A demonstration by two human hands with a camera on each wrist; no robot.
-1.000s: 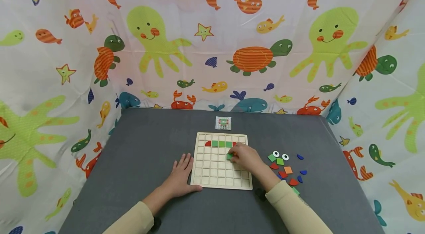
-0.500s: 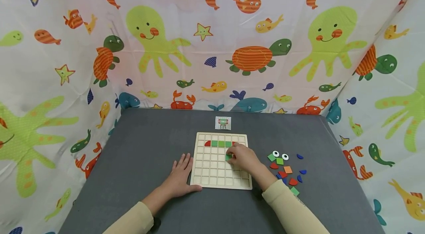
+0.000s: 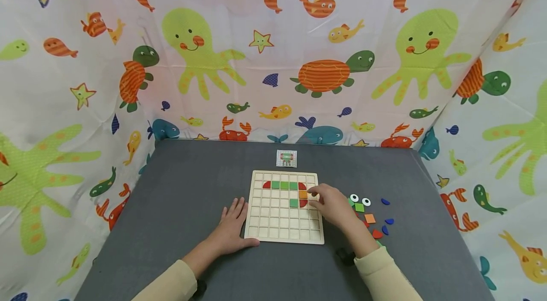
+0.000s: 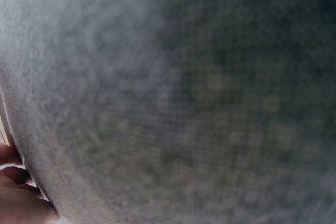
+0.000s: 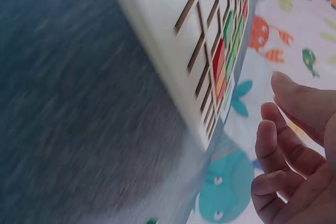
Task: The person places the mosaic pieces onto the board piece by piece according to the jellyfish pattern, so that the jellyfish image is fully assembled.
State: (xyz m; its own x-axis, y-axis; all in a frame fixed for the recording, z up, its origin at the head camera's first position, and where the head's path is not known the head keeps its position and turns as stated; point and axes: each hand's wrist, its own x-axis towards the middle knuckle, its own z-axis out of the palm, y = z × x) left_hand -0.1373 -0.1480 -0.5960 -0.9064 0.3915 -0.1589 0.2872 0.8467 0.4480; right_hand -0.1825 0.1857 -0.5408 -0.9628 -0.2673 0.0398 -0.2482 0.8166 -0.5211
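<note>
In the head view a pale wooden grid board (image 3: pixel 284 240) lies on the table. My left hand (image 3: pixel 228 232) rests flat by its left side, fingertips and thumb at the edge. My right hand (image 3: pixel 333 203) hovers over the board's right edge, fingers loosely bent. In the right wrist view this hand (image 5: pixel 299 156) has a gap between thumb and fingers, with nothing held. A row of green squares (image 3: pixel 284 185) runs between two red rounded pieces. Under its right end sit an orange square (image 3: pixel 303 194) and another red piece (image 3: pixel 303 203), with a lone green square (image 3: pixel 293 202) beside it.
A small picture card (image 3: pixel 286 158) lies beyond the board. To the right are scattered loose pieces: white rings (image 3: pixel 366 202), blue half-rounds (image 3: pixel 389 221), an orange tile (image 3: pixel 370 218), a red piece (image 3: pixel 377 234) and a green tile (image 3: pixel 359 207). A sea-animal curtain (image 3: pixel 256 78) surrounds the table.
My right hand has let go of the green square and drawn back to the right, uncovering the orange and red pieces. The left hand has stayed in place.
</note>
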